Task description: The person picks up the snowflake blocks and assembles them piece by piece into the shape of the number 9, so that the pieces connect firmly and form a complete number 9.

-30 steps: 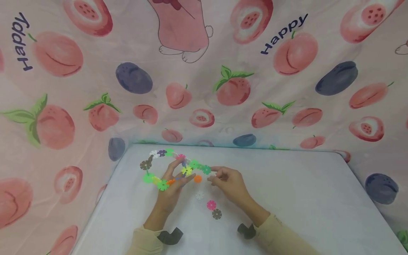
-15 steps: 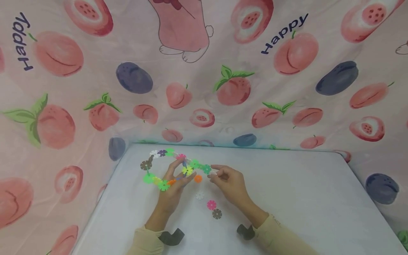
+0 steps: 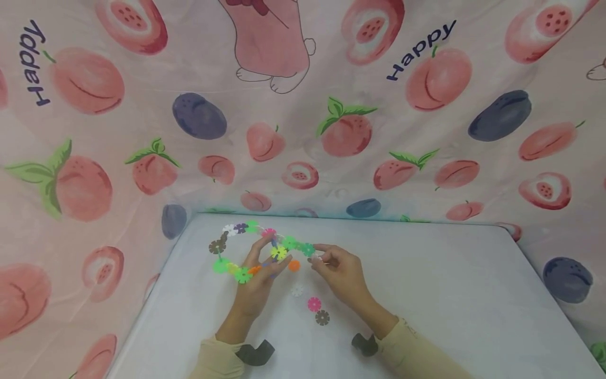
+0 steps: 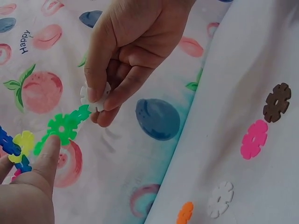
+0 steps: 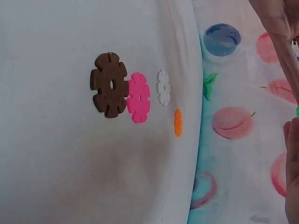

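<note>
My left hand (image 3: 257, 288) holds a looped chain of slotted plastic snowflake discs (image 3: 243, 275) in green, yellow, orange, brown, white, purple and pink. In the left wrist view its finger lies against a green disc (image 4: 63, 128), near a yellow disc (image 4: 22, 143). Between thumb and fingers, my right hand (image 3: 344, 271) pinches a white snowflake disc (image 4: 86, 96). That disc meets the tip of the chain's green end disc (image 4: 83, 112). Parts of the chain are hidden behind the left hand.
On the white table (image 3: 450, 295) below the hands lie loose discs: orange (image 3: 294, 266), white (image 3: 296, 291), pink (image 3: 314, 304) and brown (image 3: 322, 318). The pink and brown ones sit edge to edge. A fruit-print cloth (image 3: 293, 116) rises behind and beside the table.
The right thumb and the white disc have shifted very slightly toward the chain's green end. The left hand, the chain and the loose discs stand nearly as before.
</note>
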Action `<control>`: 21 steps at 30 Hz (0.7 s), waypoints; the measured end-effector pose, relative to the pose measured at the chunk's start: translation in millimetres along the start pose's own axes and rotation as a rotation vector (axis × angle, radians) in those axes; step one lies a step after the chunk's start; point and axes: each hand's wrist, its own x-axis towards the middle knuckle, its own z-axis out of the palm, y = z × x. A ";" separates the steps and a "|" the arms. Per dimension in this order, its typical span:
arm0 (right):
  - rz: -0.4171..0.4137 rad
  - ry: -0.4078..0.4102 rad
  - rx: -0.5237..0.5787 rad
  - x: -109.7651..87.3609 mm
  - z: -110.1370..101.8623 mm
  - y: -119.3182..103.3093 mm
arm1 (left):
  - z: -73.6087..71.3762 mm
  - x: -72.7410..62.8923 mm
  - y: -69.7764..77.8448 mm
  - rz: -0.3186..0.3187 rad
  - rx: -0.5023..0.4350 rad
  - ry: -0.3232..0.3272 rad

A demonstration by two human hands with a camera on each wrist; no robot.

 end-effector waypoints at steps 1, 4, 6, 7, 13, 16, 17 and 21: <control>-0.006 0.007 -0.008 0.0 0.3 0.2 | 0.1 -0.1 0.0 0.003 -0.004 -0.004; -0.022 0.021 -0.044 -0.5 0.7 0.7 | 0.4 -0.1 0.6 0.012 -0.024 -0.013; -0.031 0.011 -0.048 -1.4 0.0 0.9 | 0.5 0.3 1.4 0.019 -0.049 -0.016; -0.040 0.002 -0.052 -1.9 -0.7 1.0 | 0.6 0.6 2.0 0.024 -0.065 -0.017; -0.137 -0.072 -0.012 -2.9 -6.8 1.2 | -1.0 2.8 4.4 0.029 -0.142 -0.015; -0.170 -0.113 0.051 -0.9 -9.3 0.8 | -1.8 3.3 5.5 0.027 -0.176 -0.030; -0.175 -0.130 0.074 -0.2 -10.2 0.6 | -2.1 3.4 6.1 0.027 -0.189 -0.041; -0.152 -0.200 0.123 1.5 -14.2 -1.2 | -4.7 3.4 7.7 0.031 -0.231 -0.081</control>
